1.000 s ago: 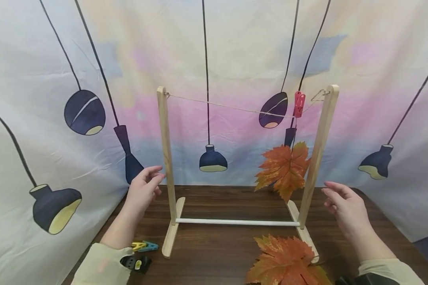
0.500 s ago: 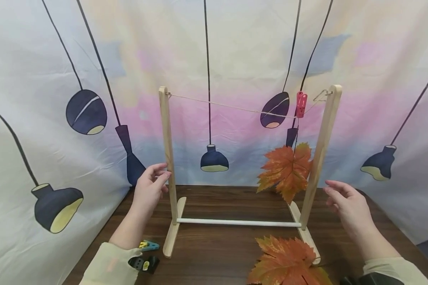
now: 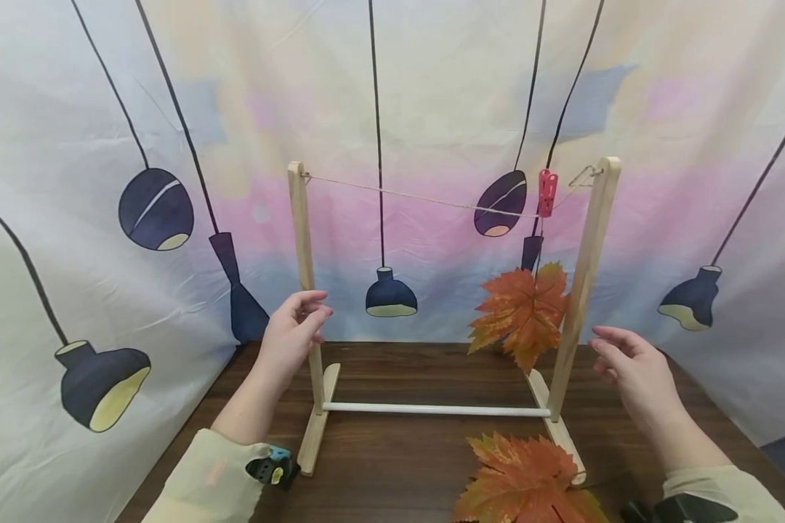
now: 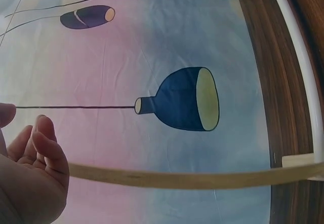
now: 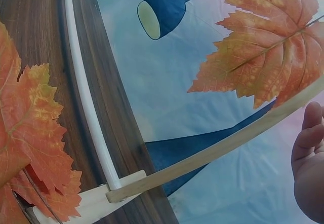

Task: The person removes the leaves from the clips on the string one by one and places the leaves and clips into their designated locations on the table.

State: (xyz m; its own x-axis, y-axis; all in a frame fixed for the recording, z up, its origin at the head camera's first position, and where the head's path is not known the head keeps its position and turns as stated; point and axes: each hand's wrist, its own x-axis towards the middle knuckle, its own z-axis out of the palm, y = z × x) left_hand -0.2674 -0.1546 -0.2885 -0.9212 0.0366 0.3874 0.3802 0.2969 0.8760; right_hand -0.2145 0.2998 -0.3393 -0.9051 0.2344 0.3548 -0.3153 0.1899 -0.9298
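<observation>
Rightward, since the earliest head view, went the left hand [image 3: 293, 330]: it had been left of the left post [image 3: 303, 240] and now overlapped it. Its fingers were loosely bent, the thumb apart from them, and it held nothing; whether it touched the post could not be told. Below it, a bit of a blue clip [image 3: 279, 452] showed past the wrist camera [image 3: 267, 472].

From the left post the string [image 3: 399, 192] ran right, sagging toward the red clip [image 3: 547, 193] near its far end. A white rod [image 3: 432, 410] joined the posts low down. The hanging leaf [image 3: 520, 312] was under the red clip, stem up and tip down, its long axis nearly upright, its right edge just beside the right post [image 3: 585, 276]. The loose leaf [image 3: 526, 479] lay on the table [image 3: 379, 465], overlapping the rack's right foot [image 3: 565, 443] in view.

Rightmost was the right hand [image 3: 637, 370], just outside the right post, fingers loosely bent around nothing. It was much the nearer hand to the hanging leaf, which lay to its left and a little higher, with the right post between them in the head view.
</observation>
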